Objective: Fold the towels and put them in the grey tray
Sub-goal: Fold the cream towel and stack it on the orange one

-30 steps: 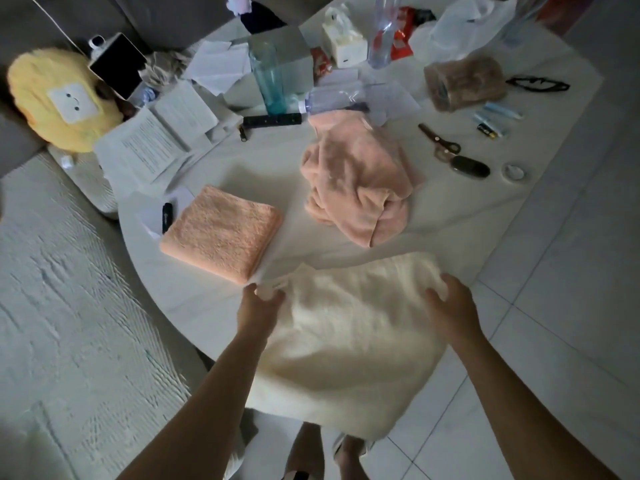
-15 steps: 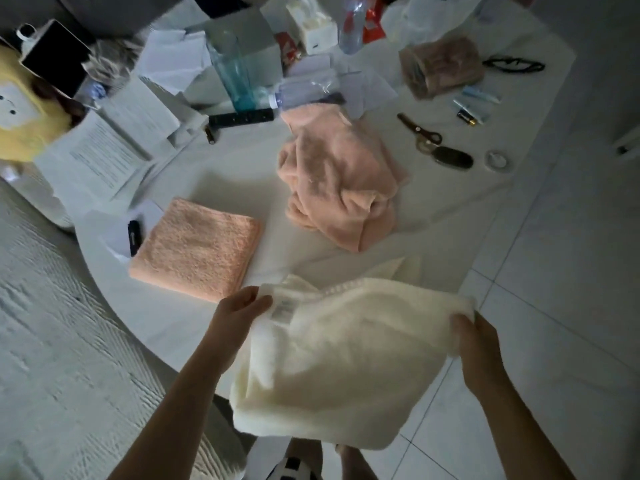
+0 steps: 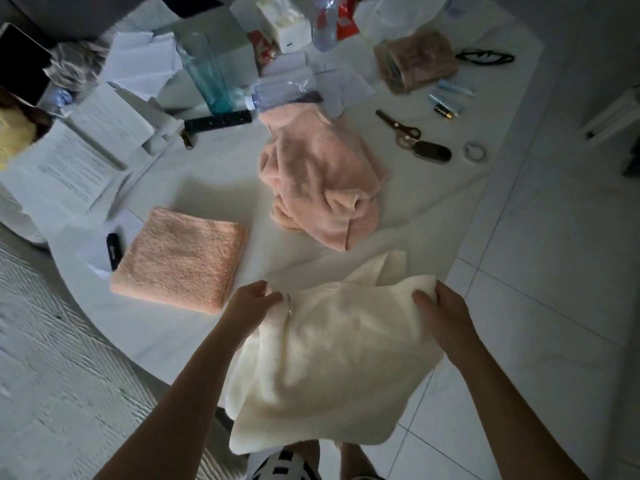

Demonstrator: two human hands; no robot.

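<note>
Now your left hand (image 3: 251, 303) and right hand (image 3: 441, 306) each pinch a top corner of the soft cream towel (image 3: 325, 368), which hangs off the white tabletop (image 3: 166, 327) edge. Hold both corners level, then lay it flat before folding.

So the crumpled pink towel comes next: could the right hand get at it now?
Probably not yet: the right hand grips the cream towel; otherwise bare white table lies before the crumpled pink towel.
</note>
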